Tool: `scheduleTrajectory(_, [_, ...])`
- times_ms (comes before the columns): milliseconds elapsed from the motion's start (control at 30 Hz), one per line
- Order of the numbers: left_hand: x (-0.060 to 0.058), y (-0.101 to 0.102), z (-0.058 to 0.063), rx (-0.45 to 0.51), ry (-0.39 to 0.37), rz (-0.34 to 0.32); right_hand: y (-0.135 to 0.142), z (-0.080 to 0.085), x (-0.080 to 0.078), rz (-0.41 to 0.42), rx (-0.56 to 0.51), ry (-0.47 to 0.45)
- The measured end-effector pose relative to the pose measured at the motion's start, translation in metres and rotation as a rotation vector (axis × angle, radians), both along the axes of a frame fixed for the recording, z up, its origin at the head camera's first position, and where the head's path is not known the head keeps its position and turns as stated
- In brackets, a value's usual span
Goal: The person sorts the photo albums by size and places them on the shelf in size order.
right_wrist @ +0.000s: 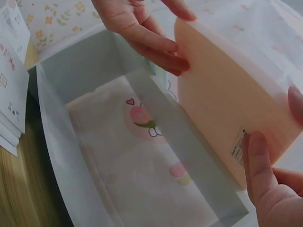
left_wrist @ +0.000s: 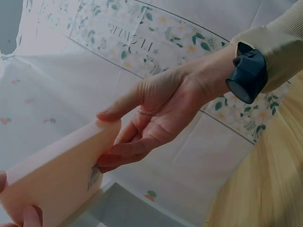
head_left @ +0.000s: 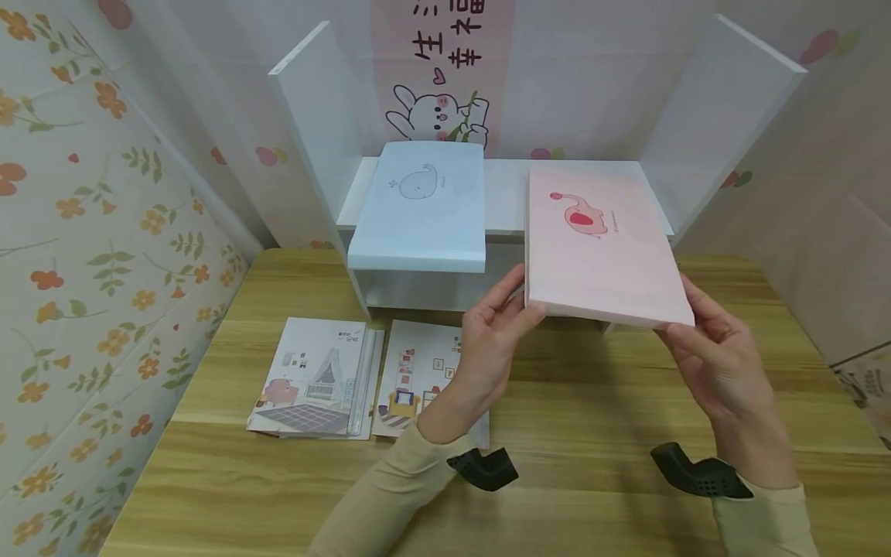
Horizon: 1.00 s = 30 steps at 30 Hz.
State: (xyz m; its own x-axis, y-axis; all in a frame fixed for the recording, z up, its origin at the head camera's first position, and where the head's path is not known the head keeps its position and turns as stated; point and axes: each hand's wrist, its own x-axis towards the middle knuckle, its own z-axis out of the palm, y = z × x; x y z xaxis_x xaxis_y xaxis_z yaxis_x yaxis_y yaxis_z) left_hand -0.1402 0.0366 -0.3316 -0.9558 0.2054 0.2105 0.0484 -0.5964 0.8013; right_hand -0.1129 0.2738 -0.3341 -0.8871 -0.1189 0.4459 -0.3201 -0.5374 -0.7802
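Observation:
Both hands hold a pink book (head_left: 599,240) with an elephant on its cover, its far part overlapping the white shelf (head_left: 504,193) in the head view. The left hand (head_left: 490,340) grips the near left corner, thumb at the edge and fingers beneath. At the near right corner, the right hand (head_left: 720,360) pinches it with the thumb above. In the right wrist view, right-hand fingers (right_wrist: 259,161) press the underside beside a small barcode label (right_wrist: 239,146). A light blue book (head_left: 425,209) with a whale drawing lies on the shelf's upper board, left of the pink one.
Upright side panels (head_left: 724,116) bound the shelf at left and right. On the wooden table (head_left: 571,480), a stack of illustrated books (head_left: 309,379) lies left, beside more books (head_left: 418,371) partly hidden by the left arm. A patterned curtain (head_left: 118,271) hangs at left.

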Motion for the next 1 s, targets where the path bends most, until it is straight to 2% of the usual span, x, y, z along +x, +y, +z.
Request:
scheduleTrajectory(100, [-0.001,0.004,0.0,0.009,-0.042,0.05,-0.002,0.001,-0.002,-0.023,0.002,0.007])
scheduleTrajectory(267, [-0.003,0.01,0.002,0.036,-0.093,0.099,-0.003,0.002,-0.004,0.005,-0.086,-0.026])
scheduleTrajectory(333, [-0.004,0.011,0.003,0.042,-0.104,0.109,-0.003,0.003,-0.005,0.01,-0.123,-0.048])
scheduleTrajectory(633, [-0.009,0.017,0.007,0.051,-0.145,0.141,-0.006,0.007,-0.008,-0.084,-0.113,-0.125])
scheduleTrajectory(1000, [-0.018,0.019,0.007,0.011,-0.173,0.154,-0.007,0.007,-0.015,-0.119,-0.154,-0.206])
